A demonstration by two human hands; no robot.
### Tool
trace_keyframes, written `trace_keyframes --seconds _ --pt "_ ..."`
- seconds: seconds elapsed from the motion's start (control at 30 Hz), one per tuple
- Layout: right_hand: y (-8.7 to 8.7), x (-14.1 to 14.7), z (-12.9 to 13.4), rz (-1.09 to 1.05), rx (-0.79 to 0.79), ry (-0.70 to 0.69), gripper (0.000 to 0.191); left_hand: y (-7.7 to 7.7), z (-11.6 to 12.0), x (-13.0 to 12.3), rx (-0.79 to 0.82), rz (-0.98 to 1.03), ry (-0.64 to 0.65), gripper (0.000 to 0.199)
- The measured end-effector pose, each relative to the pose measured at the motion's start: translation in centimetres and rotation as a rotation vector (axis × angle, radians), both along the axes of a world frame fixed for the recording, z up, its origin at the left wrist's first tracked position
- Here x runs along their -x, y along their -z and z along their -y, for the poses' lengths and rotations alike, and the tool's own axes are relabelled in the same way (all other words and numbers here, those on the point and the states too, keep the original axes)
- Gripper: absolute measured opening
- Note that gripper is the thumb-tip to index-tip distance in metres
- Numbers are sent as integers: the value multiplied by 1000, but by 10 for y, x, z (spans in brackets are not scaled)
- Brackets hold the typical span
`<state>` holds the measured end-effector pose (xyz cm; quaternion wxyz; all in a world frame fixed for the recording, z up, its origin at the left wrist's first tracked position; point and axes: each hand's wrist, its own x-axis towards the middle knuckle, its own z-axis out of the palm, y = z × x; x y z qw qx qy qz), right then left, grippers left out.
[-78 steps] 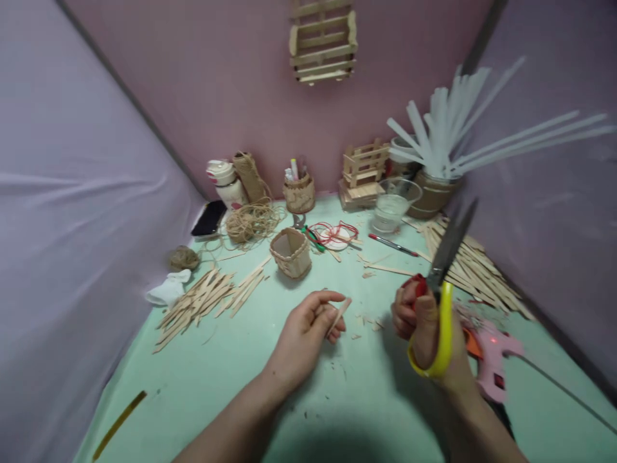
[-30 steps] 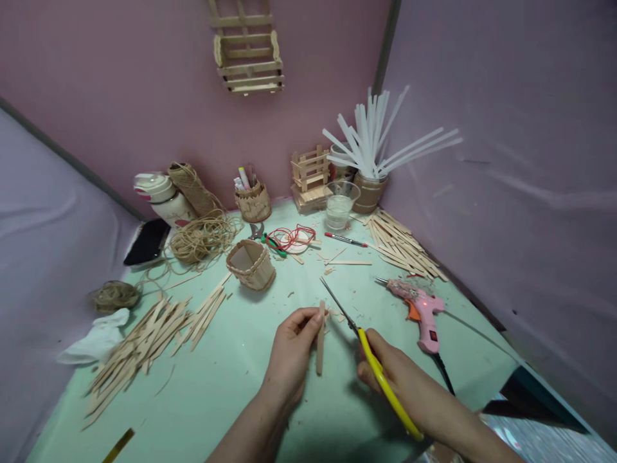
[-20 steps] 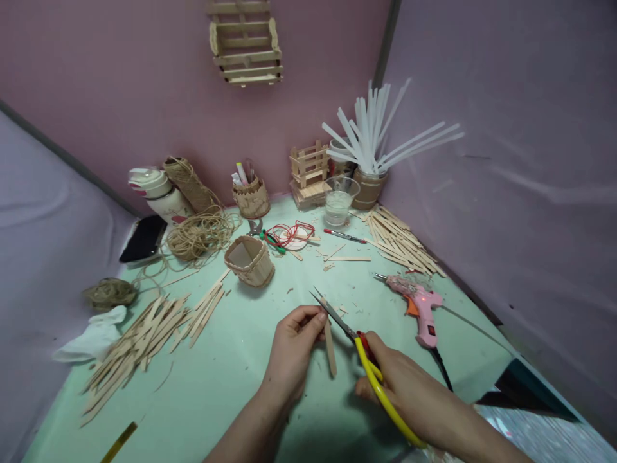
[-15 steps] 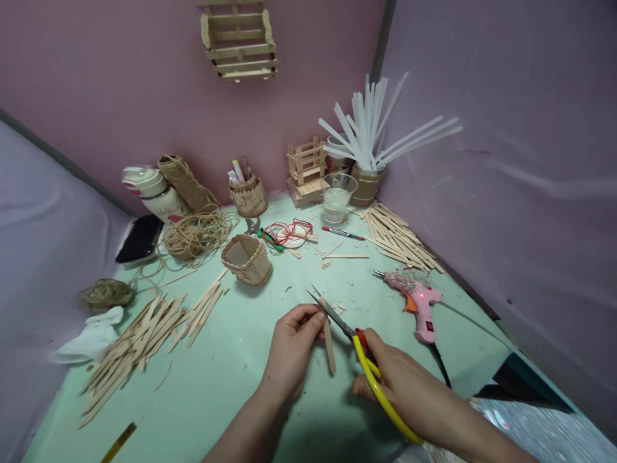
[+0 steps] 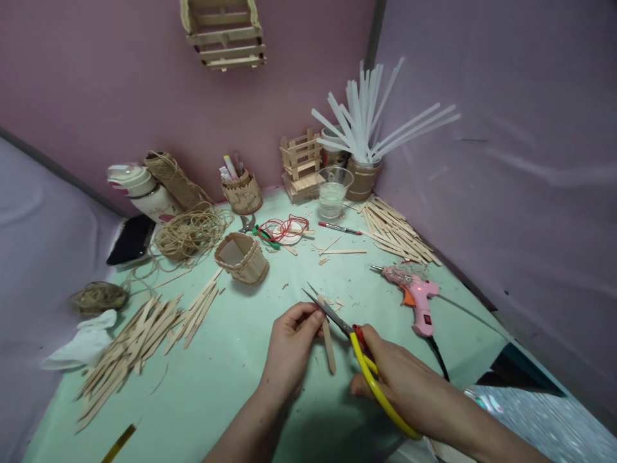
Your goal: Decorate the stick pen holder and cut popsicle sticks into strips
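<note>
Between the thumb and fingers of my left hand [image 5: 293,341] a flat wooden craft stick [image 5: 329,350] is pinched, its rounded lower end pointing toward me. My right hand [image 5: 393,373] grips scissors [image 5: 361,357] with yellow and red handles. Their narrow metal blades lie across the upper part of the stick, close to my left fingertips, and are slightly apart at the tips. Small wood chips [image 5: 339,303] lie on the table just beyond. Ahead and to the left stands a small basket [image 5: 248,263] made of craft sticks with a braided rim.
A pink hot glue gun [image 5: 419,299] with its cord lies on the right. Stick piles lie at left [image 5: 132,341] and back right [image 5: 398,231]. Farther back stand a plastic cup of liquid [image 5: 332,200], a pot of white glue sticks [image 5: 364,180], and tangled twine [image 5: 187,235].
The camera view has shifted slightly, moving the background a little left. Both hands, the scissors and the stick keep nearly the same position.
</note>
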<state>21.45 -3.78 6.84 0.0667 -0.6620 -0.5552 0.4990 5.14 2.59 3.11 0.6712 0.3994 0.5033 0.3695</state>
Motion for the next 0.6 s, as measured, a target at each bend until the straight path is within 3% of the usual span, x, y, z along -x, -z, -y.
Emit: trace_keyframes --seconds 0.6 --pt "0 -2 4 -41 35 -17 25 2 4 -2 7 -9 71 22"
